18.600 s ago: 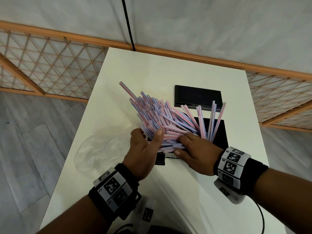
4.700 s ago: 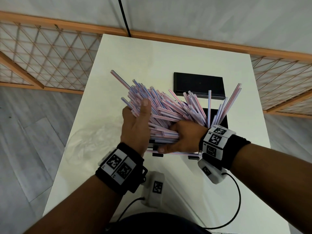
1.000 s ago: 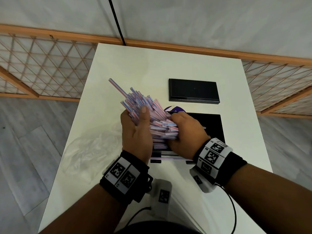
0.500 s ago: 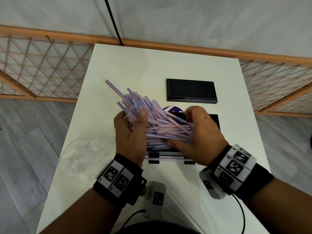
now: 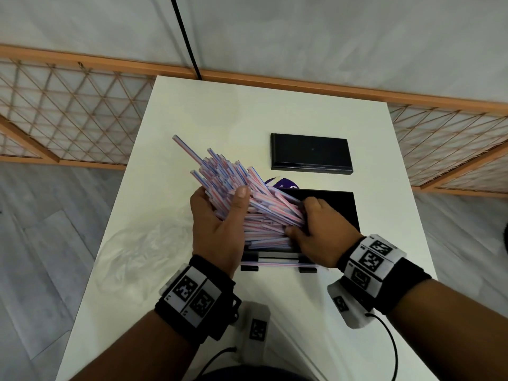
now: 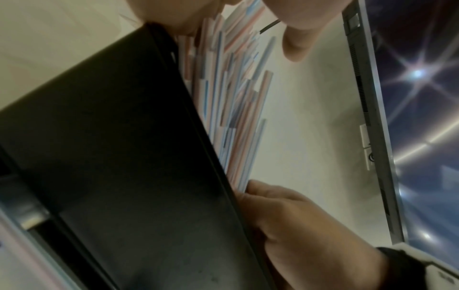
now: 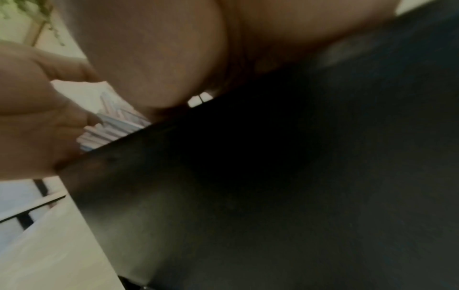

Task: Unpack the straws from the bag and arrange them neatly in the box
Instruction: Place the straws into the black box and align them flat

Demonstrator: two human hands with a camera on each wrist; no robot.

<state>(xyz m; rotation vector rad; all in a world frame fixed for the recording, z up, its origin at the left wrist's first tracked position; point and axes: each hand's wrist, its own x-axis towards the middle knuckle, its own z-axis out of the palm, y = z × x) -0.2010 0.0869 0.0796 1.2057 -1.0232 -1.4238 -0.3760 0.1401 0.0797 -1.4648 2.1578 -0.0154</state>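
Note:
A thick bundle of pink-and-blue striped straws [image 5: 255,210] lies slantwise over the open black box [image 5: 345,210], its far ends fanning up to the left. My left hand [image 5: 217,226] grips the bundle's left part, thumb across the top. My right hand [image 5: 321,229] holds the right ends with curled fingers, over the box. One straw [image 5: 275,262] lies along the box's near edge. In the left wrist view the straws [image 6: 231,98] run along the box wall [image 6: 124,157]. The right wrist view shows straw ends [image 7: 111,125] above the dark box [image 7: 273,196].
The empty clear plastic bag [image 5: 143,248] lies crumpled on the white table [image 5: 220,111] to the left. The black lid [image 5: 310,155] lies behind the box, with a purple item [image 5: 284,184] between them. A wooden lattice fence [image 5: 68,114] borders the table.
My right hand has slid from on top of the bundle to its right ends. The straws have spread out longer and fan further to the far left.

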